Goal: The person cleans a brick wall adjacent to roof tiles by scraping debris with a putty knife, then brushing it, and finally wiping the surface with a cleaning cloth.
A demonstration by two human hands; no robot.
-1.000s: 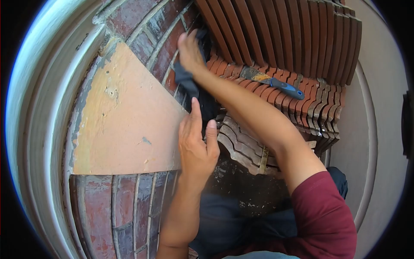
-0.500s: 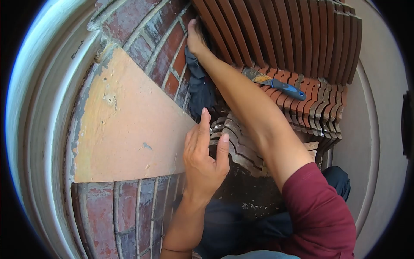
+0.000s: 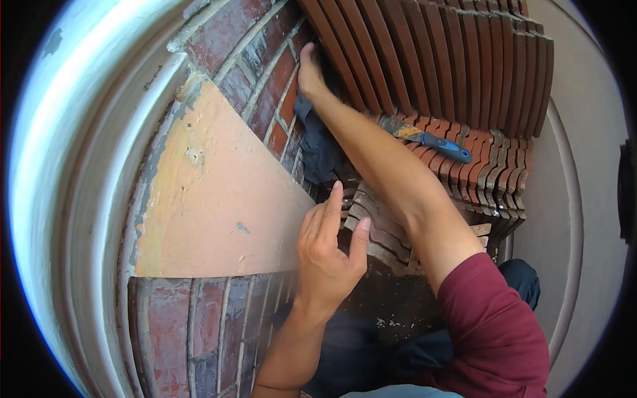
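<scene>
At the far left runs a pale curved moulding (image 3: 79,199), and next to it a smooth peach-coloured panel (image 3: 212,205) set into the brick wall (image 3: 199,331). The left hand (image 3: 328,255) lies flat, its fingers spread and empty, against the panel's right edge. Above it the right hand (image 3: 310,74) reaches up to where the bricks meet the stacked tiles, pressing a dark cloth (image 3: 317,142) to the wall. The cloth hangs loose below the palm; whether this hand's grip is closed round it or only pushing on it cannot be told. One cloth shows: it looks soft, light and limp, so it would likely bunch and fold, and is best taken in a wad under the palm. Further right, one scraper (image 3: 431,138) with a blue handle lies on the lower rows of red roof tiles (image 3: 484,159), apart from both hands. The tiles look stiff, heavy and chippable, and they overlap too closely to count.
</scene>
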